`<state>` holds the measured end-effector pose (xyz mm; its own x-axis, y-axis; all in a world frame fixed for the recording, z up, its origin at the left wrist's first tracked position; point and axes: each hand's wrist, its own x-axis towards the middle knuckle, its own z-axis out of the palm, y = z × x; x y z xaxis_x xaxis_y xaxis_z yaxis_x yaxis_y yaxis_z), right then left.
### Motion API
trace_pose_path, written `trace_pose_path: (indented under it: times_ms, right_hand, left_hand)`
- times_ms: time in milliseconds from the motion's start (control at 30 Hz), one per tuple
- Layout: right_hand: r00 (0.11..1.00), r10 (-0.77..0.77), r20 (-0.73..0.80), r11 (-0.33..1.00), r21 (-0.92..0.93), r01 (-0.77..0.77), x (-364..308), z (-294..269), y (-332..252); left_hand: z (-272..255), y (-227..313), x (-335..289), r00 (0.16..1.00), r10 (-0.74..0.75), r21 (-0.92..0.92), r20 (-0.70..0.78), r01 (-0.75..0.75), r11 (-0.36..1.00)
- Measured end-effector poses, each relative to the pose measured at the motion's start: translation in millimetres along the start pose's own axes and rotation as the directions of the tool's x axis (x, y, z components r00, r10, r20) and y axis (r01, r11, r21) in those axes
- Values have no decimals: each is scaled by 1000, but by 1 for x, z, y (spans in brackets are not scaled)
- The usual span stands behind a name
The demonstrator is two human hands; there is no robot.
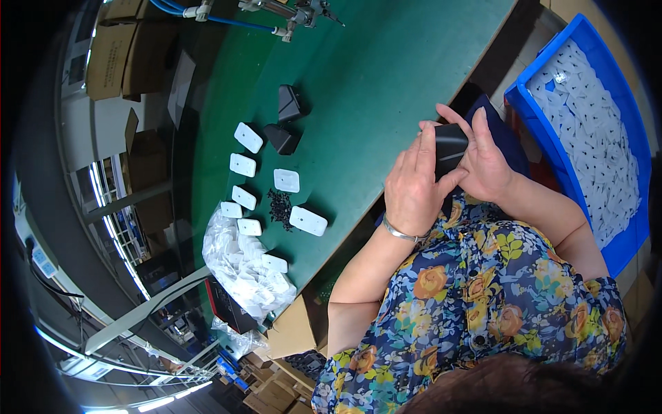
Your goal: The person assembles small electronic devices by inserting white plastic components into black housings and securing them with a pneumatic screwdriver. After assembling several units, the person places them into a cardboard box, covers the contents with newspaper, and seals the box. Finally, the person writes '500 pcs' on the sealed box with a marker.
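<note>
Between my two hands, in front of my chest, is a dark wedge-shaped plastic housing (pixel 449 146). My left hand (pixel 412 185), with a silver bangle at the wrist, presses its fingers along the left side of this piece. On the other side, my right hand (pixel 488 160) cradles it against the palm, fingers partly stretched past it. Two similar black housings (pixel 289 103) lie on the green table (pixel 358 90). Nearby are several white rounded plates (pixel 308 221) and a pile of small black parts (pixel 280 209). The underside of the held piece is hidden.
At right stands a blue bin (pixel 527 114) full of translucent pieces with dark tips. A clear bag of white parts (pixel 245 269) lies at the table's left end, near a cardboard box (pixel 292 328). A metal fixture with blue hoses (pixel 293 17) overhangs the far end.
</note>
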<state>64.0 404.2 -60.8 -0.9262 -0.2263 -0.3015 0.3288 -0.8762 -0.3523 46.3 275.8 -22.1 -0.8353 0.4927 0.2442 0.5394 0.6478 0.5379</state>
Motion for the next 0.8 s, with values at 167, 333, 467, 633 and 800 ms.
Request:
trace_pose_path:
  times_ms: [167, 333, 467, 633, 800]
  right_hand:
    - [925, 4, 379, 888, -428, 171, 3, -6, -6]
    - [897, -29, 442, 518, -761, 392, -5, -11, -4]
    - [913, -53, 405, 414, -823, 389, -12, -4, -4]
    - [910, -67, 409, 332, -851, 407, -11, -4, 3]
    - [896, -38, 443, 169, -880, 443, -2, 6, 2]
  left_hand:
    - [-10, -8, -4, 926, -349, -534, 145, 370, 760]
    - [-10, -17, -10, 914, -275, -884, 300, 374, 281]
    - [-9, -17, -14, 935, -241, -926, 260, 312, 213]
    - [-1, -18, -15, 930, -319, -945, 184, 257, 204]
    - [3, -34, -20, 923, -356, -946, 144, 233, 223]
